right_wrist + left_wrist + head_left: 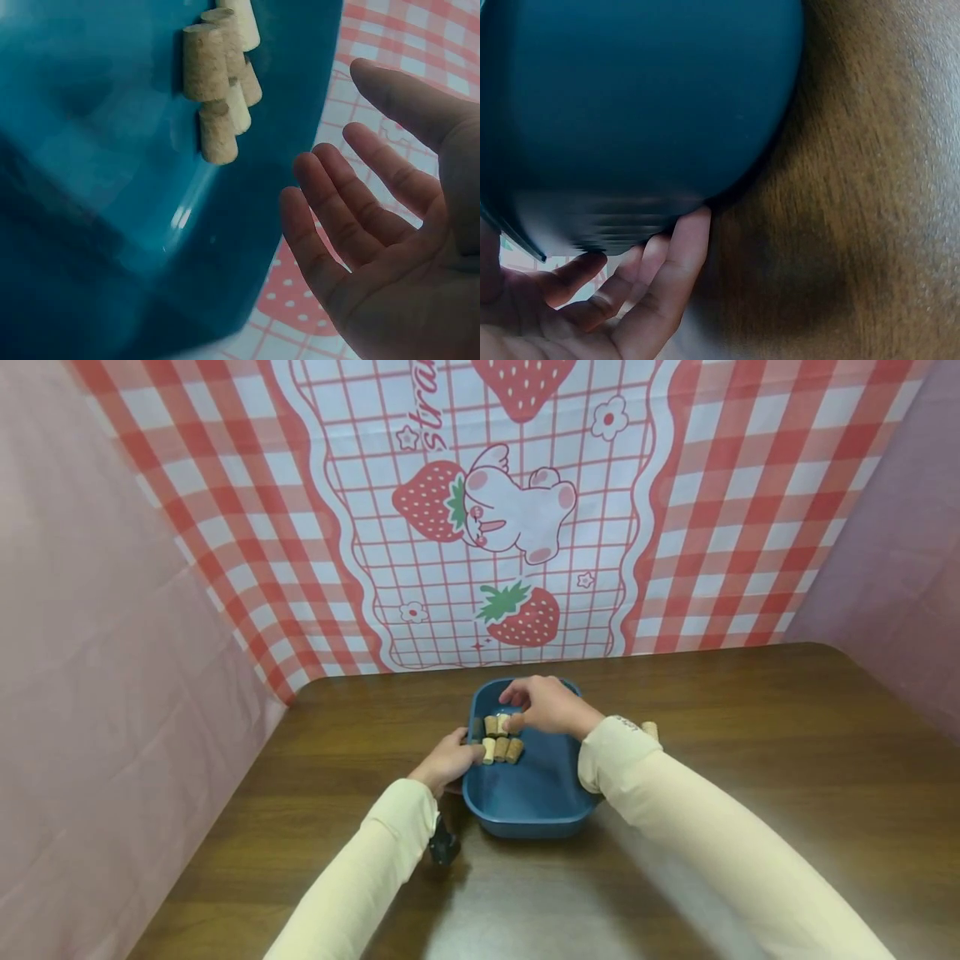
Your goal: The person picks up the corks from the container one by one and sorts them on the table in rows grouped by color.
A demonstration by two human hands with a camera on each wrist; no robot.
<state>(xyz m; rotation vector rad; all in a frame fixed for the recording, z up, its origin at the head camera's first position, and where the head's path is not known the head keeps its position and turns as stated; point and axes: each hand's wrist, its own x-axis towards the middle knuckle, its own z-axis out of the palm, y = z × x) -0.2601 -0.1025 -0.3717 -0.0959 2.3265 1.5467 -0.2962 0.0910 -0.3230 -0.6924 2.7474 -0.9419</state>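
A blue plastic tub [540, 781] stands on the wooden table. Several corks [501, 749], some pale and some browner, stand upright in two short rows at its left side. My left hand [447, 760] grips the tub's left rim, thumb over the edge. In the left wrist view its fingers [682, 247] press on the outer wall. Over the upper part of the tub hovers my right hand [551, 706], just above the corks. The right wrist view shows its fingers [337, 217] spread and relaxed, apart from the corks [206, 64], holding nothing.
Another cork [650, 729] lies on the table right of the tub, partly behind the right sleeve. A strawberry-print checked cloth [517, 527] hangs along the table's back edge. Pink drapes [112, 652] flank both sides. The wooden tabletop [750, 760] extends around the tub.
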